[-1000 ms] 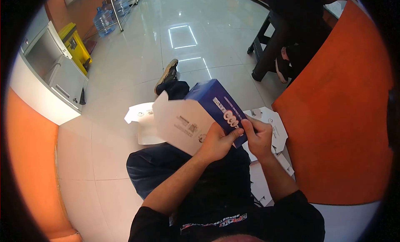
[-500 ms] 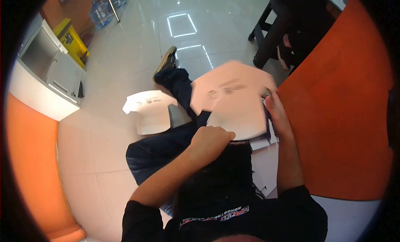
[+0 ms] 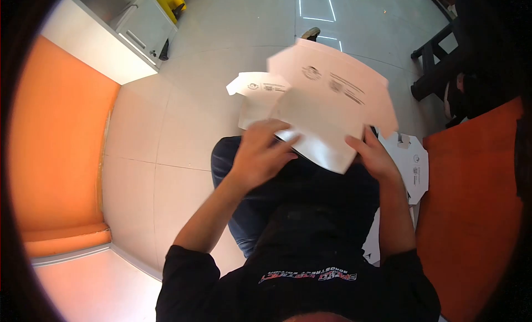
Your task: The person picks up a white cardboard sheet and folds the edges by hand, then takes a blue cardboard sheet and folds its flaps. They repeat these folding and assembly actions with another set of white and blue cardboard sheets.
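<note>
Box [image 3: 332, 103], open, its four-o'clock edge pinched by the right hand [image 3: 378, 156]; left hand [image 3: 260, 153] at eight, fingers spread, grip unclear. Second box [image 3: 256, 103] at nine.

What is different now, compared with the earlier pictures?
The carton has turned: its blue printed side now faces away, and its white inside faces the camera. The left hand and right hand moved apart: the left is at the near left edge, grip unclear; the right holds the right edge. The view shifted. The open box and white cardboard at right stay on the floor.
</note>
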### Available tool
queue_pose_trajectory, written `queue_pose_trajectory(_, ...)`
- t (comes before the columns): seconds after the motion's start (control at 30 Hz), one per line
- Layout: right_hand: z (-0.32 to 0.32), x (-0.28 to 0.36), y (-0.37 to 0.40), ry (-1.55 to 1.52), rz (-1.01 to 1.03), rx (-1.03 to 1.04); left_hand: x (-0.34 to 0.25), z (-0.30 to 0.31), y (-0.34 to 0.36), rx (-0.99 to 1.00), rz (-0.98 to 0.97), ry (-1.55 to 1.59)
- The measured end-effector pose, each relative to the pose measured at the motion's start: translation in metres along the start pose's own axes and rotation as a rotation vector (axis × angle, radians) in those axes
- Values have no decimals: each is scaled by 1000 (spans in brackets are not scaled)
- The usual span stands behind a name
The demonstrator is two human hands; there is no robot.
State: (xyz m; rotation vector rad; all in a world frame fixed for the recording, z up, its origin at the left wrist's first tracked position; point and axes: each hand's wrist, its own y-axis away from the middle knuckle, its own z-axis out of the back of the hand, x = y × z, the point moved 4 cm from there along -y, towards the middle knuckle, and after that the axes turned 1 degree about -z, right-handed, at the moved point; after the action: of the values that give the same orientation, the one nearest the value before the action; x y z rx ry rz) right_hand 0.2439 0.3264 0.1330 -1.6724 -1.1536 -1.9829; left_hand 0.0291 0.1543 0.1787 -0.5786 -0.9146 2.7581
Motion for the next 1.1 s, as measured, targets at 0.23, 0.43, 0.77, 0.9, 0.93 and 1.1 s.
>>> queue_pose_trajectory(0.23, -71, -29, -187, 429, 397, 16, 172, -49, 79, -392, 1034, 797)
queue_pose_trajectory(0.43, -97, -47, -221, 624, 411, -305, 230, -101, 89, -301, 1110, 512)
queue_pose_trajectory(0.77, -101, -73, -215, 793, 121, -177, 249, -108, 99, -424, 1050, 286)
queue_pose_trajectory(0.9, -102, -91, -224, 785, 89, -269, 264, -115, 113, -340, 1259, 257)
queue_pose_trajectory(0.93, -101, -90, -223, 795, 82, -286, 259, -115, 111, -379, 1345, 446)
queue_pose_trajectory(1.1, -95, -75, -217, 723, 22, -293, 235, -109, 98, -198, 1490, 505)
